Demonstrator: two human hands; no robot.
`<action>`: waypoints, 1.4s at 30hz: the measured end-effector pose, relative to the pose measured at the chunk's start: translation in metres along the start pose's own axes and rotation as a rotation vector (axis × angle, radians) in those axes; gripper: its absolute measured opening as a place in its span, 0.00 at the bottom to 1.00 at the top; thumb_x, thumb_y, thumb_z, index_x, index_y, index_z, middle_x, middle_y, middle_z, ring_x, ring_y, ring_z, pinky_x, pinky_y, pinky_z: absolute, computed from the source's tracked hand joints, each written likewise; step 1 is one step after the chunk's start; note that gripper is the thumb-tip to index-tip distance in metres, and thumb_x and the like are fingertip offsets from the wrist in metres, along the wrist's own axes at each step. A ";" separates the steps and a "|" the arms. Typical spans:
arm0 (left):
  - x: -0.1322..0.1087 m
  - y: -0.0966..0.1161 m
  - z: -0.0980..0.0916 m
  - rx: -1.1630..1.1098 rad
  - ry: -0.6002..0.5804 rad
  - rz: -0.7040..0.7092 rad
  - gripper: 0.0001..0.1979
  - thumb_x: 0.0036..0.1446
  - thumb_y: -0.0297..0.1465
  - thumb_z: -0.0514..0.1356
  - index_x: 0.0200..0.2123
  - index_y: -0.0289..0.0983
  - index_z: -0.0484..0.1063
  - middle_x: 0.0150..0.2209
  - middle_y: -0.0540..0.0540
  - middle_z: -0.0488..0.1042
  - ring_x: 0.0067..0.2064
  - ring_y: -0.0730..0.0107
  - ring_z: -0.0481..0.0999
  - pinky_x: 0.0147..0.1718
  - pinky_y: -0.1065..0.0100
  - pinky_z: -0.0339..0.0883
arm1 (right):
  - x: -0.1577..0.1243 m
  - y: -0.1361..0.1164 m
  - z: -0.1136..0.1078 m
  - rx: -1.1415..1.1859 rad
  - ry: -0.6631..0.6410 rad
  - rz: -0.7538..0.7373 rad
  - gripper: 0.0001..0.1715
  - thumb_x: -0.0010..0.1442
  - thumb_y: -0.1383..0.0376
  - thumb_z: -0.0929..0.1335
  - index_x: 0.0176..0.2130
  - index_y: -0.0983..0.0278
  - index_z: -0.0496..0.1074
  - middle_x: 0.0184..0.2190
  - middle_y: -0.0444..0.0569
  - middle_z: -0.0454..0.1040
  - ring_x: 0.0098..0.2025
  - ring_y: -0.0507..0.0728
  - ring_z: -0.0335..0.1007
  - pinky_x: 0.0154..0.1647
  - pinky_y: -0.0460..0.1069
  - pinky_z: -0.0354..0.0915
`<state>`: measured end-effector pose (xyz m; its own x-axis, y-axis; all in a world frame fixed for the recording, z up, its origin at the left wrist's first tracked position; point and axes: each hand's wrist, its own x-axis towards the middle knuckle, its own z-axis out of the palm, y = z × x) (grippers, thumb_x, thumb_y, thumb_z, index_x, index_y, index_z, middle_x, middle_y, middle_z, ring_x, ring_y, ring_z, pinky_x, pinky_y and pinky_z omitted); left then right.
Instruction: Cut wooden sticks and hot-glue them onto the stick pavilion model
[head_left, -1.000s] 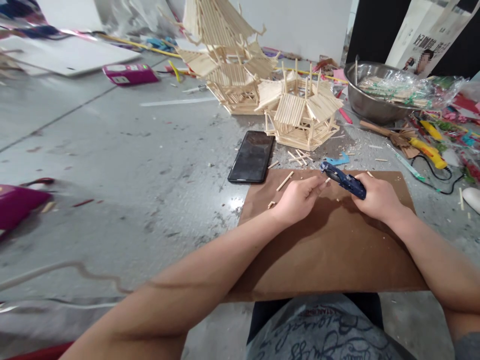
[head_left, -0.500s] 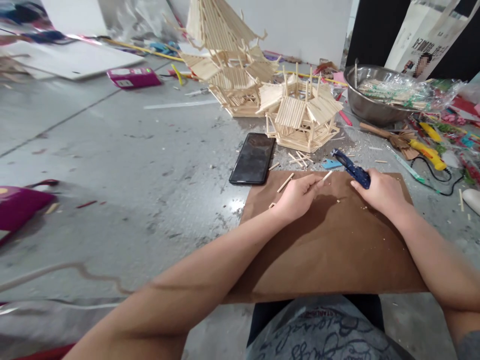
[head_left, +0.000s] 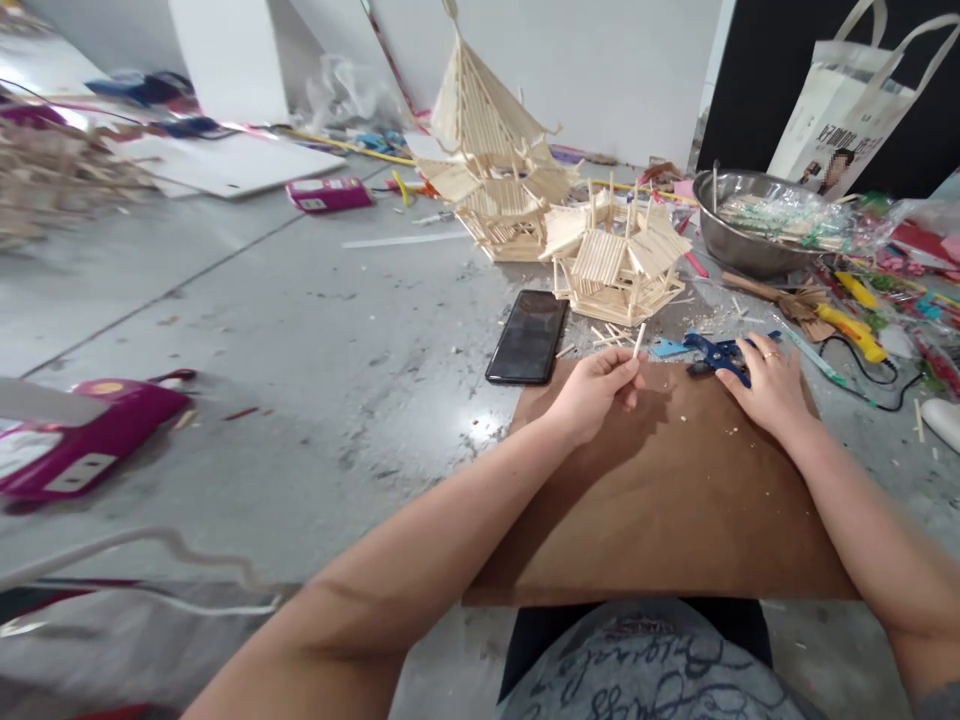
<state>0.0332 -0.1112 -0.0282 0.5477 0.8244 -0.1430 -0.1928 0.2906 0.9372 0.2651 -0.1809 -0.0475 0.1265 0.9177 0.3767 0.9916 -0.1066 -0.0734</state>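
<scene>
Reading head view (only one on hand).

Left hand (head_left: 596,390) clamped on short wooden stick (head_left: 638,341): thumb against fingertips, pinched at lower end, free end tilted up and away. Held over far edge of brown board (head_left: 660,500), just short of loose sticks (head_left: 609,333) lying on floor past it.

Right hand (head_left: 769,385) well apart from left, laid over handles of blue cutter (head_left: 716,352). Cutter lying at board's far edge, nose pointing left toward light blue scrap (head_left: 666,348). Fingers stretched across handles, thumb hidden, so cannot tell whether gripped or only rested on.

Around them: black phone (head_left: 530,336) face up, just beside board's far left corner. Small stick pavilion (head_left: 619,262) close behind the hands, taller stick tower (head_left: 491,150) behind that. Steel bowl (head_left: 739,240) with bagged sticks off to the right, yellow glue gun (head_left: 851,325) with cord near it. Fine chips scattered on board near right wrist.

Handling notes, as judgement only:
- Keep pinch low on stick, as now; leaves free end visible and fingertips away from any blade.
- Keep stick over board, not over floor; bits easier to find on plain brown than on speckled grey.
- Hold stick steady at one angle; thin and light, likely to twist in a loose pinch.
- Watch elbow room on the left: phone close enough to catch chips or a knock.
- Mind pavilion's overhanging eaves just beyond knuckles; fragile by the look of it, no forward lunges.
- Keep cutter nose turned away from left fingers while resting.
</scene>
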 end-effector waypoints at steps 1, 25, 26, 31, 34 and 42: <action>0.001 0.001 0.000 0.012 0.002 -0.001 0.12 0.46 0.34 0.62 0.32 0.33 0.67 0.21 0.53 0.68 0.15 0.83 0.63 0.15 0.77 0.56 | 0.003 -0.003 -0.004 0.090 0.028 -0.029 0.27 0.58 0.52 0.59 0.48 0.69 0.67 0.50 0.61 0.66 0.53 0.65 0.59 0.53 0.63 0.51; 0.053 0.027 -0.010 -0.088 0.255 0.138 0.10 0.45 0.34 0.62 0.25 0.33 0.68 0.16 0.54 0.66 0.11 0.85 0.57 0.11 0.77 0.48 | 0.136 -0.087 -0.020 0.650 0.097 -0.080 0.16 0.54 0.59 0.63 0.40 0.65 0.68 0.27 0.45 0.69 0.25 0.50 0.63 0.31 0.48 0.61; 0.057 0.027 -0.011 -0.102 0.276 0.129 0.09 0.46 0.33 0.61 0.24 0.33 0.68 0.15 0.55 0.66 0.11 0.85 0.57 0.11 0.77 0.47 | 0.136 -0.085 -0.020 0.554 0.136 -0.119 0.14 0.55 0.60 0.62 0.39 0.65 0.69 0.30 0.47 0.70 0.28 0.51 0.64 0.34 0.49 0.62; 0.071 0.027 -0.013 -0.256 0.257 0.021 0.09 0.45 0.32 0.62 0.24 0.33 0.66 0.15 0.56 0.65 0.11 0.85 0.57 0.11 0.78 0.46 | 0.129 -0.077 -0.013 0.268 0.223 -0.378 0.16 0.58 0.66 0.59 0.40 0.64 0.72 0.41 0.54 0.69 0.44 0.57 0.64 0.46 0.52 0.60; 0.073 0.027 -0.012 -0.325 0.228 -0.012 0.11 0.43 0.33 0.63 0.23 0.33 0.65 0.15 0.56 0.63 0.12 0.85 0.57 0.11 0.78 0.46 | 0.128 -0.076 -0.006 0.185 0.226 -0.484 0.18 0.57 0.68 0.59 0.44 0.62 0.71 0.46 0.54 0.67 0.48 0.59 0.62 0.50 0.56 0.58; 0.078 0.024 -0.015 -0.309 0.224 0.020 0.14 0.41 0.34 0.64 0.20 0.34 0.60 0.14 0.56 0.63 0.12 0.85 0.57 0.11 0.77 0.46 | 0.130 -0.080 0.000 0.017 0.182 -0.565 0.24 0.55 0.69 0.60 0.52 0.63 0.66 0.54 0.55 0.61 0.58 0.64 0.49 0.55 0.61 0.50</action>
<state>0.0591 -0.0326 -0.0213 0.3564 0.9071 -0.2241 -0.4566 0.3783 0.8052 0.2019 -0.0533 0.0068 -0.4172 0.7497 0.5137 0.9061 0.3871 0.1708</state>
